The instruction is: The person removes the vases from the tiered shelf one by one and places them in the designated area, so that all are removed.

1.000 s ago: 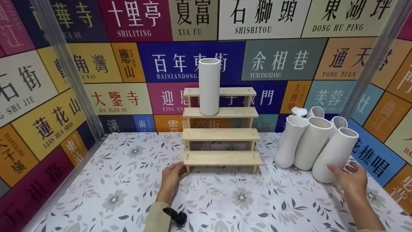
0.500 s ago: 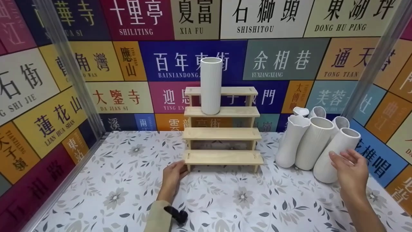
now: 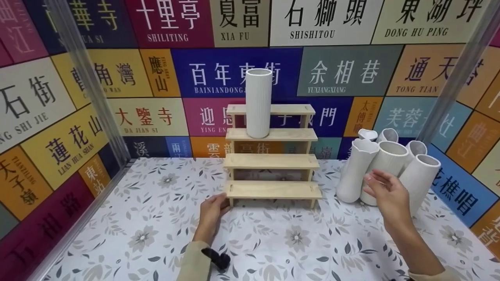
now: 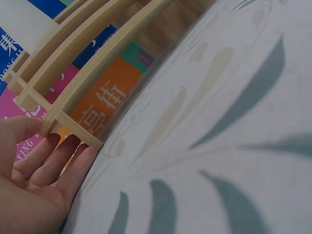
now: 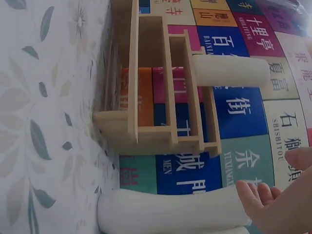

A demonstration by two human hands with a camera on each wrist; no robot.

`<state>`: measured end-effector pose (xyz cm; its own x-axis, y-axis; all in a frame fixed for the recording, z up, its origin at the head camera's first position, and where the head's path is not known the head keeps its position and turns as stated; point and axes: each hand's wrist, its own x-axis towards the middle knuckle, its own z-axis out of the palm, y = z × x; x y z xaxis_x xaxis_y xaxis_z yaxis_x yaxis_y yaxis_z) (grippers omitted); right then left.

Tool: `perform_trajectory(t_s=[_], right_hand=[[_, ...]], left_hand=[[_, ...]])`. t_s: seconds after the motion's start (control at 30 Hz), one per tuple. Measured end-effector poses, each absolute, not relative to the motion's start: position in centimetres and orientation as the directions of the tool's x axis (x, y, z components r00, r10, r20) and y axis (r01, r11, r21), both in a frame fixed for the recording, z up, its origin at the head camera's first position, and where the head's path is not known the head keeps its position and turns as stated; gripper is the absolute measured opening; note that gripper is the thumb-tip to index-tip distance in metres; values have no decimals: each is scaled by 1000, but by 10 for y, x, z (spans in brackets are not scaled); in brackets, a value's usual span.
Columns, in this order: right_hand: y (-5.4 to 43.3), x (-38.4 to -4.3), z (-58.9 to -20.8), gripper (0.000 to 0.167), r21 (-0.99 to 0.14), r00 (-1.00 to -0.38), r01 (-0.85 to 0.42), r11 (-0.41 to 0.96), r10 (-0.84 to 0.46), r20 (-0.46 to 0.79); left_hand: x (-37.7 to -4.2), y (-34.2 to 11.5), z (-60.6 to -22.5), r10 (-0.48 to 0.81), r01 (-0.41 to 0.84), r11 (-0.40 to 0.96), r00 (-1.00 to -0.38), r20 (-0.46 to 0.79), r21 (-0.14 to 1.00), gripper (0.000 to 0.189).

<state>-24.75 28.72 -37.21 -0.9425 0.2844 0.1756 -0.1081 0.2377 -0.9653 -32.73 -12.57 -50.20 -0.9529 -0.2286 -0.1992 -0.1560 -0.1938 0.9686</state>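
A stepped wooden display stand (image 3: pixel 273 190) stands on the flowered cloth. On its second step from the top, left of centre, a tall white ribbed vase (image 3: pixel 258 105) is upright. My left hand (image 3: pixel 213 210) pinches the left end of the lowest step, thumb above and fingers beneath, as the left wrist view shows. At the right, my right hand (image 3: pixel 390 199) is in front of a cluster of white vases, holding nothing, its fingers loosely bent. It partly hides a wide-mouthed vase (image 3: pixel 391 154). Beside that stand a wavy-rimmed vase (image 3: pixel 352 171) and a tapered vase (image 3: pixel 424 179).
More white vases, including one with a wavy rim (image 3: pixel 368 134), stand behind the front ones, close together. Colourful sign-printed panels (image 3: pixel 238 74) rise at the back and both sides. Clear upright posts (image 3: pixel 93 86) mark the corners. Flowered cloth (image 3: pixel 297 238) covers the table.
My right hand has let go of the tapered vase and moved left, to in front of the wide-mouthed vase. The left hand keeps its hold on the stand.
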Motion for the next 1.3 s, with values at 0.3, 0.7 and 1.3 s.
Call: perform_trajectory(t_s=[0.3, 0.7, 1.3], right_hand=[[232, -276, -338, 68, -946, -960, -160, 282, 179, 215], [184, -314, -316, 58, -951, -973, -198, 237, 72, 221], [125, -374, -319, 64, -960, -963, -254, 117, 64, 262]], left_hand=[[-327, -125, -502, -226, -129, -234, -957, -183, 964, 37], [-326, -126, -503, -225, -118, -186, -961, -159, 975, 39], [-326, -128, -502, -230, -113, -186, -961, -155, 976, 41]])
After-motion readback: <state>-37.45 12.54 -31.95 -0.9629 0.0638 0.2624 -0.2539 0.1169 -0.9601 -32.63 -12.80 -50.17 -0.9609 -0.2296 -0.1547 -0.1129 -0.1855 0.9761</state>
